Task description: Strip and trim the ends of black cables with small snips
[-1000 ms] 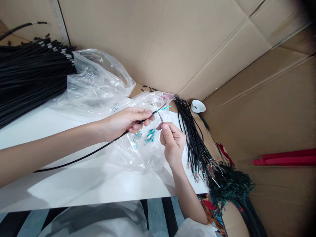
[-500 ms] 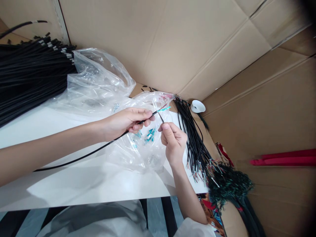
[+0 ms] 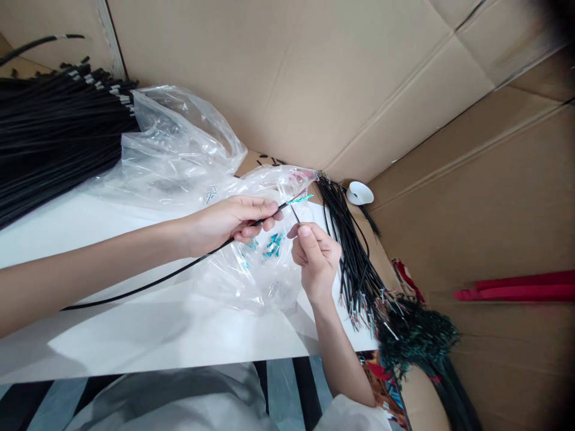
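Observation:
My left hand [image 3: 254, 216] is closed around a black cable [image 3: 168, 275] just behind its stripped end. Past the fingertips, a reddish wire and a shiny turquoise foil strip [image 3: 300, 199] stick out to the upper right. My right hand [image 3: 315, 257] is closed in a pinch just below that end. A thin dark slender piece [image 3: 295, 214] runs from its fingertips up towards the stripped end; I cannot tell whether it is a tool or a strand. Under the hands lies a clear plastic bag [image 3: 278, 287] with turquoise foil scraps [image 3: 273, 245] on it.
A big stack of black cables [image 3: 58, 131] lies at the left, beside more crumpled clear plastic [image 3: 179, 137]. At the right are a bundle of stripped cables [image 3: 350, 245], a white bowl-shaped item [image 3: 360, 193] and a dark green tangle [image 3: 417, 332]. Cardboard walls [image 3: 251, 72] enclose the white tabletop [image 3: 148, 335].
The right hand's slender piece has shifted slightly to the right and down at its tip. The foil strip's end reaches slightly farther right. The left hand stays almost still on the cable.

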Demonstrator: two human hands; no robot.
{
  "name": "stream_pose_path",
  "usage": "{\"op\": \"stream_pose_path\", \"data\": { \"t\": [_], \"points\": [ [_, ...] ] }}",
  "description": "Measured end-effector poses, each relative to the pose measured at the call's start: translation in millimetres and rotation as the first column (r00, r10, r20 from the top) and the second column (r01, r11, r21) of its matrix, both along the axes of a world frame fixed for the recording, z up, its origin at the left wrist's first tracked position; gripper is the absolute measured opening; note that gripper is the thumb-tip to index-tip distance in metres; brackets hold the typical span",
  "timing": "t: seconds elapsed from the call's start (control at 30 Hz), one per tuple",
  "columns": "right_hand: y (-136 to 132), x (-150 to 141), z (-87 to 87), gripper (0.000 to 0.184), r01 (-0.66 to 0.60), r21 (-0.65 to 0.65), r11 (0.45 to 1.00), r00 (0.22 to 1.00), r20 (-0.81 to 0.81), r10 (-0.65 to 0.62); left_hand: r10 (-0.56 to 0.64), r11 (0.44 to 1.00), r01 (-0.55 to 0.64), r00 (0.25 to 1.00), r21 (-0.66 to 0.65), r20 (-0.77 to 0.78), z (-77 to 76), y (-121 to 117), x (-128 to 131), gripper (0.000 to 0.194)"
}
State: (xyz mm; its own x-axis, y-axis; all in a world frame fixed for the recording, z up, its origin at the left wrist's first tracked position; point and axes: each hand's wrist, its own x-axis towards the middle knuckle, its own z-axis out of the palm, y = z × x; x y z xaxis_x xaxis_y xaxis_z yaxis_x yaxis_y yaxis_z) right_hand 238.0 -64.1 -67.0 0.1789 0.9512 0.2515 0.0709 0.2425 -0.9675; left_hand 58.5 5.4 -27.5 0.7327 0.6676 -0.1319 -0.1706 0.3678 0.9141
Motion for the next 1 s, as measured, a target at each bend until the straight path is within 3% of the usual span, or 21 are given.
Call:
{"op": "stream_pose_path", "data": {
  "t": [0.47,0.77,1.0],
  "points": [
    [0.2,-0.6,0.6,0.036,0.014,0.004,1.0,1.0,0.013,-0.014,0.001,1.0,-0.001,1.0,0.006,-0.012,-1.0,0.9,-0.8,0.031],
    [0.7,1.4,1.5,0.04,0.08,0.025,0.996,0.978,0.189,-0.083,-0.004,1.0,0.004,1.0,0.014,0.0,-1.3,1.1,-1.5,0.031],
    [-2.6,0.6,0.2,0.033,0.128,0.143,0.981,0.944,0.284,-0.165,-0.015,1.0,0.015,1.0,0.017,0.001,-2.4,0.9,-1.4,0.031]
  ]
}}
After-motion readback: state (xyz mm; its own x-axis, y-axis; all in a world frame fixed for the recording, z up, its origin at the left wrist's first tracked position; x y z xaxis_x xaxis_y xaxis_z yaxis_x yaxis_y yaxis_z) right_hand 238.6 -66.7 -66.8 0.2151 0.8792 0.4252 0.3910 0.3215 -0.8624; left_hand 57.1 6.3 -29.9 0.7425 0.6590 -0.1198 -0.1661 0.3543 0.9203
